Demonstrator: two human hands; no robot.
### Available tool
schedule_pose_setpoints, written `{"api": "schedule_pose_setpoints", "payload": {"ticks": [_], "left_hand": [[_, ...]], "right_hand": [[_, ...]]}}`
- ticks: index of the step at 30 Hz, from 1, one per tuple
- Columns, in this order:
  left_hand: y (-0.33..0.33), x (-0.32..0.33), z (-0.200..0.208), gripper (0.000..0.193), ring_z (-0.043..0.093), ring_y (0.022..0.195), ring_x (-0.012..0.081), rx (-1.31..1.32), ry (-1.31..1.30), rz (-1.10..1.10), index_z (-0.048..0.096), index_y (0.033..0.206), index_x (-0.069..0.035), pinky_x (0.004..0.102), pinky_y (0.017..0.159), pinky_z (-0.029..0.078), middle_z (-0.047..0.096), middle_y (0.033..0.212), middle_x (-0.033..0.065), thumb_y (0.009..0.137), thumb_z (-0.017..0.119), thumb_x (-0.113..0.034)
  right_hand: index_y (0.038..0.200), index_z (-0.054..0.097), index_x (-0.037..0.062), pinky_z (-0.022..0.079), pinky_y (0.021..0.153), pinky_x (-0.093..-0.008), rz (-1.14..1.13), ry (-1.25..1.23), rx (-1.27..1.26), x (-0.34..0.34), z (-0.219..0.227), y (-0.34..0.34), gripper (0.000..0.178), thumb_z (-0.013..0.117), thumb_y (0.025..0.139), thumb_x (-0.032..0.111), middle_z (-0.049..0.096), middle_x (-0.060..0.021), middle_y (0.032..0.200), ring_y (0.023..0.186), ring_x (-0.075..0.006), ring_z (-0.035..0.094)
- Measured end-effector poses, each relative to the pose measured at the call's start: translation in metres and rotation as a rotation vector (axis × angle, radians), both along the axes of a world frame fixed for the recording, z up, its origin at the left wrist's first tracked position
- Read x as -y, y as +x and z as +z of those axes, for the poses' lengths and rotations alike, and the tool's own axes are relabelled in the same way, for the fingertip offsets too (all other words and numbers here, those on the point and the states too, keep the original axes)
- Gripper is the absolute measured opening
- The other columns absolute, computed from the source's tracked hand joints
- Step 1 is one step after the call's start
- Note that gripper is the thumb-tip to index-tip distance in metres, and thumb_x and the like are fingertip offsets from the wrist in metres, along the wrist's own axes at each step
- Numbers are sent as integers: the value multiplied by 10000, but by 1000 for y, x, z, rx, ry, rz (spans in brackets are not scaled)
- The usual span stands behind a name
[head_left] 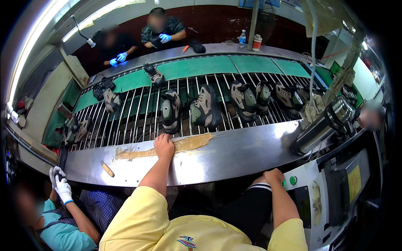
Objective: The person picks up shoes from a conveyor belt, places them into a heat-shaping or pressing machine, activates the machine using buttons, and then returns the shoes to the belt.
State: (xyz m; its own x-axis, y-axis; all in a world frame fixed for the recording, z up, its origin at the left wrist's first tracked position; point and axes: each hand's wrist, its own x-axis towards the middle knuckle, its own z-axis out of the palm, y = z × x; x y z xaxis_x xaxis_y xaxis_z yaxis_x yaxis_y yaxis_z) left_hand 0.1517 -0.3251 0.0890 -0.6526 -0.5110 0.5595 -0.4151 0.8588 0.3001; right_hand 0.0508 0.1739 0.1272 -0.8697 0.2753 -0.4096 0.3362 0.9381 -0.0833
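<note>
The nearest tan-and-black shoe [171, 112] sat on the rollers [136, 113] just beyond the left hand [163, 145], which curled at the edge of the counter [238, 154] (any pinch was hidden). Holding both sides seemed steadiest. The right hand [274, 177] curled near a green button [293, 180], grip unclear.

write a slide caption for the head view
Left hand at the far edge of a metal ledge, before shoes on metal rods; right hand near a green button.
</note>
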Motion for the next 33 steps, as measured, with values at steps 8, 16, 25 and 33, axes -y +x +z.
{"api": "schedule_pose_setpoints", "payload": {"ticks": [8, 16, 25, 33], "left_hand": [[0, -6, 6, 79, 577, 796, 349, 27, 70, 132, 548, 819, -50, 471, 693, 456, 598, 816, 143, 790, 562, -122], [5, -5, 12, 88, 579, 759, 354, 73, 67, 134, 543, 774, -44, 480, 675, 452, 597, 767, 142, 785, 564, -128], [3, -7, 18, 107, 584, 749, 363, 68, 102, 158, 532, 749, -42, 478, 669, 458, 595, 743, 155, 783, 573, -135], [6, 0, 11, 114, 587, 759, 371, 66, 112, 161, 550, 765, -42, 482, 672, 457, 607, 769, 163, 783, 573, -153]], "right_hand": [[976, 712, 31, 501, 885, -404, -18, -9, -62, -1, 0, 3, 479, 718, 640, 372, 653, -218, 1087, 1042, -349, 622], [1023, 694, 33, 478, 935, -409, -29, -41, -22, 4, 8, 7, 476, 694, 663, 344, 638, -197, 1143, 1099, -345, 591], [944, 716, 22, 506, 872, -408, -46, -40, -82, 5, -1, 8, 454, 734, 629, 350, 657, -217, 1078, 1038, -351, 620], [963, 712, 20, 501, 874, -407, -37, -52, -58, 8, 2, 5, 460, 729, 637, 343, 656, -218, 1076, 1033, -354, 619]]}}
